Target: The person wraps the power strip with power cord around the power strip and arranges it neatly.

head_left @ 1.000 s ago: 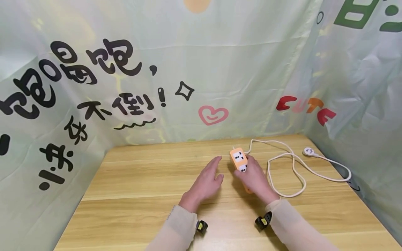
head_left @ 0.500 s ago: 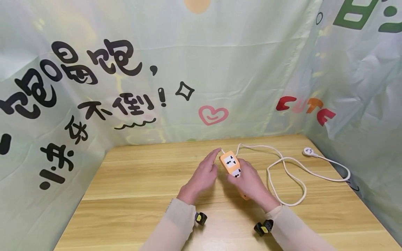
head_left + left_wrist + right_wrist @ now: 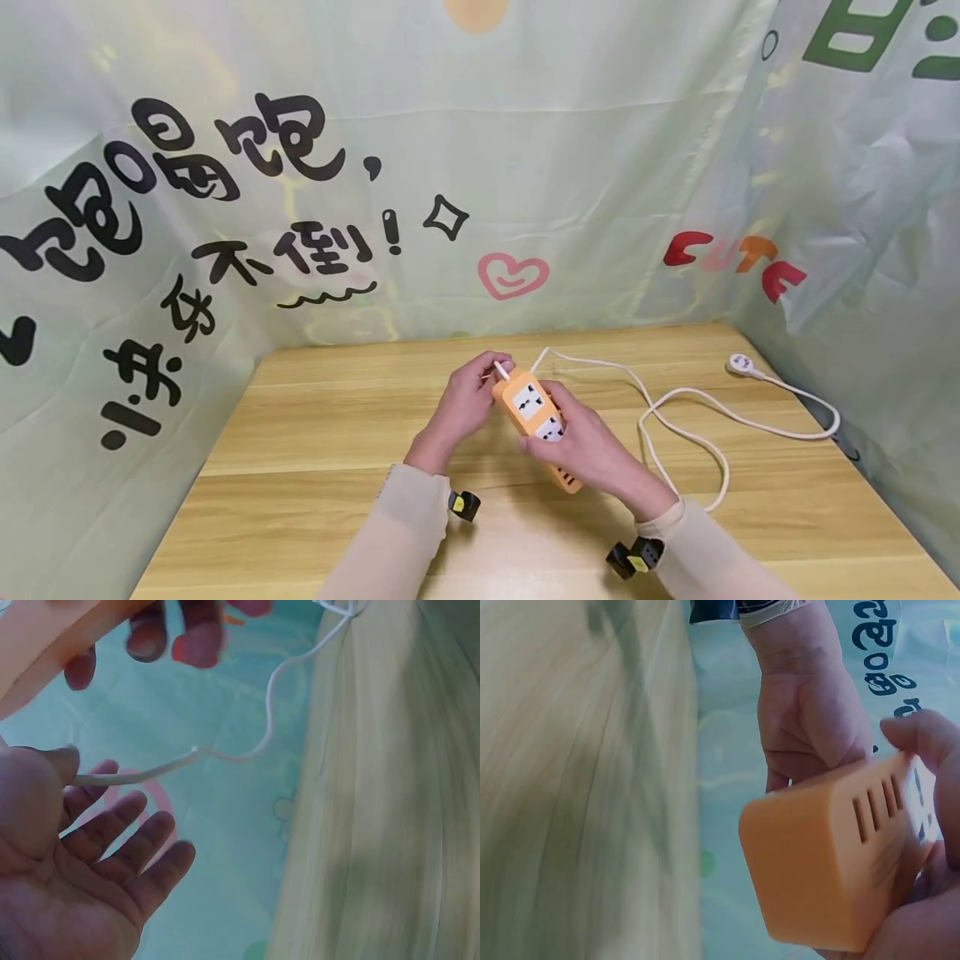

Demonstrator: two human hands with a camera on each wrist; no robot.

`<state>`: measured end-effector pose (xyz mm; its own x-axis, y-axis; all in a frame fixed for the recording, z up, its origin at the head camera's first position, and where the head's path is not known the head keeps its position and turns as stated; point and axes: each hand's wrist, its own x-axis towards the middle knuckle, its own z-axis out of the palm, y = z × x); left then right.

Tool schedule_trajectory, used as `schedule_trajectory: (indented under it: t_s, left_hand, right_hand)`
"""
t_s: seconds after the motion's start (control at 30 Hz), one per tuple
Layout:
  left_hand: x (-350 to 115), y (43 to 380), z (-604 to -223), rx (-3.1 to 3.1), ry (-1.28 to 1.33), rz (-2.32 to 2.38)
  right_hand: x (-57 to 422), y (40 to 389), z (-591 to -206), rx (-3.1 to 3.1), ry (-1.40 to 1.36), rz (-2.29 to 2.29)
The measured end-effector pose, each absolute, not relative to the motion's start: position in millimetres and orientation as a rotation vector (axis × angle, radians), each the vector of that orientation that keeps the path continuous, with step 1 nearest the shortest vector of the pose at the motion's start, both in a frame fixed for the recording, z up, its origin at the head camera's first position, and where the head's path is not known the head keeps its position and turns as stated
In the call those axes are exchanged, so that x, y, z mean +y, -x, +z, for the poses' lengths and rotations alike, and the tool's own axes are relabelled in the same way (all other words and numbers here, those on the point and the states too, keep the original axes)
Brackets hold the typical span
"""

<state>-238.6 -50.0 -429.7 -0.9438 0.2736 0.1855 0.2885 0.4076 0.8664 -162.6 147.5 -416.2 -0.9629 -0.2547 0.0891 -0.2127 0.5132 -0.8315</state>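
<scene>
An orange power strip point(image 3: 539, 417) with white socket panels is held at a slant over the table by my right hand point(image 3: 591, 442), thumb along one side and fingers round the other. Its slotted orange end point(image 3: 799, 874) faces the right wrist camera. At the far end of the strip, my left hand point(image 3: 459, 410) pinches the white cord point(image 3: 135, 778) between thumb and forefinger. The other left fingers point(image 3: 161, 877) are spread out. From there the cord droops and runs back to the table.
On the right of the wooden table point(image 3: 315, 467), the cord lies in a loose loop. Its round white plug point(image 3: 741, 365) sits near the back right edge. A printed cloth point(image 3: 420, 133) hangs behind and at both sides.
My right hand has brought the power strip left and nearer. My left hand, earlier apart with straight fingers, has taken hold of the cord at the strip's end. The cord has shifted left.
</scene>
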Motion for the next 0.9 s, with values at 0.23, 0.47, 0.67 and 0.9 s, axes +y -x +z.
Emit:
schedule_trajectory:
  t_s: [0.23,0.47,0.67,0.9]
  left_hand:
    - [-64,248,-435,-2.477,0.321,-1.494]
    - [-98,258,-432,-2.344,0.116,-1.557]
    - [-126,255,-426,-2.326,0.09,-1.593]
    - [-147,247,-421,-2.173,0.333,-1.672]
  right_hand:
    - [148,158,-413,2.511,0.513,-1.513]
    - [153,164,-411,2.411,0.533,-1.59]
    - [157,178,-417,2.42,0.404,-1.67]
    - [161,196,-429,2.264,0.409,-1.827]
